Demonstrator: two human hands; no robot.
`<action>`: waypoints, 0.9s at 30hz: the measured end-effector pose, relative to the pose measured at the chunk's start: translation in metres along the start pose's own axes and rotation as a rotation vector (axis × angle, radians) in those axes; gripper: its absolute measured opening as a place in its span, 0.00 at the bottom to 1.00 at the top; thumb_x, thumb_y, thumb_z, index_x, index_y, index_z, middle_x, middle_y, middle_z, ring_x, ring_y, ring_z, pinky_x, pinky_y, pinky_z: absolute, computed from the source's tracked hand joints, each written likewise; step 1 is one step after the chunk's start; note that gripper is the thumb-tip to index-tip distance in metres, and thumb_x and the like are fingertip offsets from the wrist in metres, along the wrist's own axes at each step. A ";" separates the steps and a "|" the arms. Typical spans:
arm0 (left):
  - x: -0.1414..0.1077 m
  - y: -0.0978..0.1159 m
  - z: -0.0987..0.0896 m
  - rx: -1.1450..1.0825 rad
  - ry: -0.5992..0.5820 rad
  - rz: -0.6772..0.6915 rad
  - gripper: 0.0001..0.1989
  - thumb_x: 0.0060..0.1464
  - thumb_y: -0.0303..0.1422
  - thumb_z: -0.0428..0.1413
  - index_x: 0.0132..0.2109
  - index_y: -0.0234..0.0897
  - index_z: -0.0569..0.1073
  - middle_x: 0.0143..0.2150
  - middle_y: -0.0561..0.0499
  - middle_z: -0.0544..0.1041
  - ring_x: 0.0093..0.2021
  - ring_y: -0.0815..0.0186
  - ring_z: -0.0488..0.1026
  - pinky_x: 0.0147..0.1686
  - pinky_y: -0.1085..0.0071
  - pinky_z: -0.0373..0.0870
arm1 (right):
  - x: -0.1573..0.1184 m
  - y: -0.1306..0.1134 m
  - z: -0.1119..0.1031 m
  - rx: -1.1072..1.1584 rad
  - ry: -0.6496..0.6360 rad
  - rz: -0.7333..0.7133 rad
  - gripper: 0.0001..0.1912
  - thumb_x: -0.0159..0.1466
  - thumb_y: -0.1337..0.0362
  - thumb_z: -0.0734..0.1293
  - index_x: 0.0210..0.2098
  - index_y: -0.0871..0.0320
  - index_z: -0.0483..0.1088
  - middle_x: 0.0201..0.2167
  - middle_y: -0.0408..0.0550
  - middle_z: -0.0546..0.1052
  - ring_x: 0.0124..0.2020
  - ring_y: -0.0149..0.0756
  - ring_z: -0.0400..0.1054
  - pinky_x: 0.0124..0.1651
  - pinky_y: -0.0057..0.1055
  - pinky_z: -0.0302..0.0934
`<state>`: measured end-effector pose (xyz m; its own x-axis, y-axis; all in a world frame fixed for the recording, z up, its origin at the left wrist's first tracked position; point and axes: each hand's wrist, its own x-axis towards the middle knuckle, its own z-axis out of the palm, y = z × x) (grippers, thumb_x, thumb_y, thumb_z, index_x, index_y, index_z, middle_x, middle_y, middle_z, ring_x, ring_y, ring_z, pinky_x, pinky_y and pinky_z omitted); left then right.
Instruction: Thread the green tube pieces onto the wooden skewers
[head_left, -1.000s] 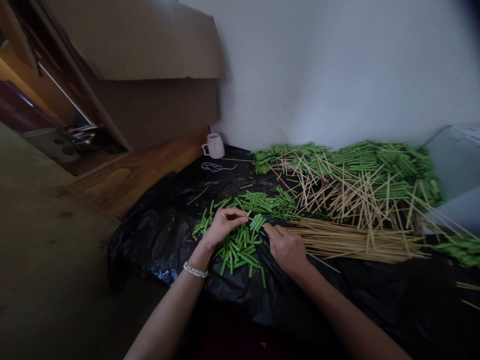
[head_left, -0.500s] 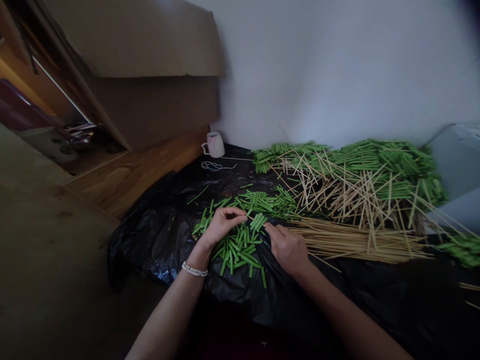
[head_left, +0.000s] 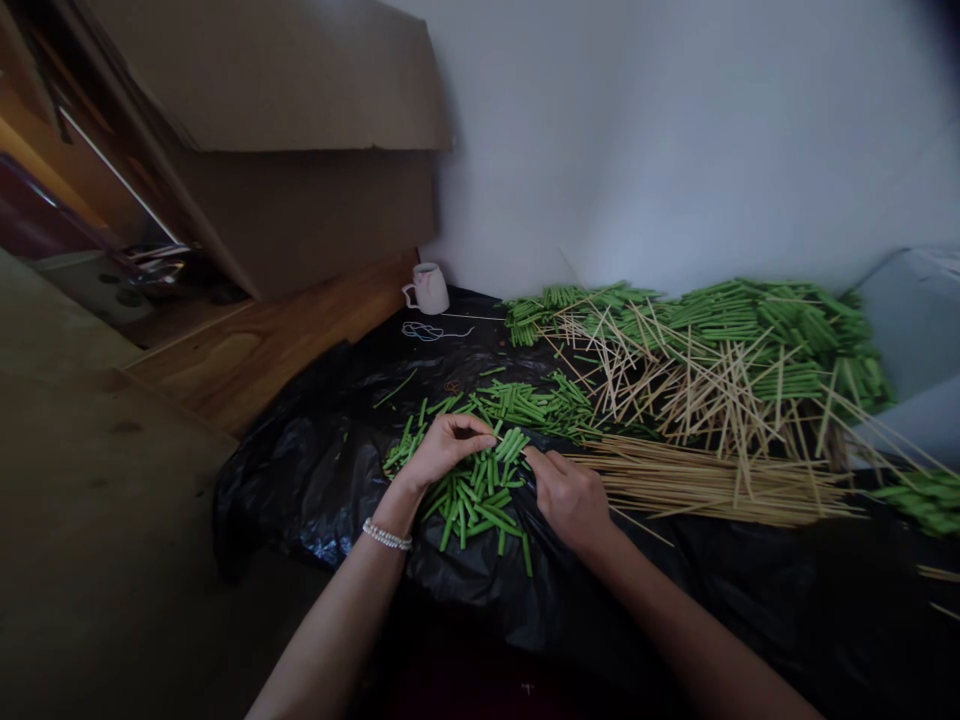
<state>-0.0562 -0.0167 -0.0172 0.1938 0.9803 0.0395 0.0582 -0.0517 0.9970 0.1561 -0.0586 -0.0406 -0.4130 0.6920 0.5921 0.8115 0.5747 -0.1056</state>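
Observation:
Between my hands a thin wooden skewer carries a row of short green stem pieces [head_left: 511, 444]. My left hand [head_left: 444, 448], with a beaded bracelet [head_left: 386, 535] at the wrist, pinches the skewer's left end between thumb and fingers. The fingers of my right hand [head_left: 568, 495] are closed round the skewer just right of the green pieces. Loose cut green stems [head_left: 472, 507] lie beneath and in front of my hands, and more green pieces [head_left: 532, 405] lie just behind them. To the right of my right hand rests a bundle of bare skewers [head_left: 720, 482].
Filled skewers of green pieces [head_left: 735, 320] are heaped along the wall, bare skewer ends crossing toward me. A white mug [head_left: 430, 290] and a looped string [head_left: 427, 331] are at the back. Black plastic [head_left: 300, 480] covers the surface. A cardboard box [head_left: 300, 200] stands back left.
Both hands have shifted very slightly; my right hand has moved a little left. The green pieces on the skewer have moved slightly left and are a bit more spread.

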 end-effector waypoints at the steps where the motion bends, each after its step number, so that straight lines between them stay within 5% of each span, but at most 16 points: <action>1: 0.000 0.000 -0.001 -0.003 -0.014 -0.003 0.09 0.43 0.34 0.67 0.30 0.33 0.79 0.28 0.52 0.79 0.28 0.70 0.73 0.34 0.75 0.68 | 0.000 0.000 0.000 0.000 -0.002 0.000 0.16 0.65 0.72 0.57 0.47 0.59 0.73 0.26 0.43 0.73 0.26 0.31 0.65 0.31 0.30 0.50; 15: 0.003 -0.002 -0.005 0.060 -0.124 -0.040 0.11 0.43 0.35 0.67 0.32 0.32 0.80 0.30 0.50 0.80 0.30 0.68 0.74 0.35 0.73 0.70 | 0.001 -0.001 0.002 -0.004 -0.068 -0.006 0.17 0.64 0.73 0.57 0.47 0.58 0.73 0.26 0.43 0.73 0.25 0.30 0.65 0.30 0.29 0.50; 22: 0.001 0.007 -0.006 0.034 -0.021 0.031 0.14 0.44 0.36 0.66 0.39 0.34 0.80 0.37 0.47 0.81 0.37 0.64 0.76 0.42 0.68 0.71 | 0.002 0.004 0.001 -0.007 -0.062 0.002 0.18 0.64 0.73 0.58 0.49 0.58 0.73 0.26 0.43 0.74 0.27 0.29 0.66 0.30 0.28 0.52; 27: -0.016 0.031 -0.032 0.189 0.057 0.062 0.11 0.46 0.38 0.65 0.34 0.34 0.80 0.33 0.47 0.81 0.33 0.64 0.75 0.38 0.69 0.70 | -0.002 0.010 0.002 -0.033 -0.003 0.005 0.17 0.64 0.72 0.59 0.48 0.57 0.73 0.26 0.42 0.73 0.25 0.29 0.65 0.29 0.29 0.51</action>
<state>-0.0886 -0.0277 0.0151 0.1474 0.9830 0.1095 0.2316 -0.1419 0.9624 0.1642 -0.0530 -0.0448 -0.4100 0.6963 0.5891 0.8267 0.5566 -0.0825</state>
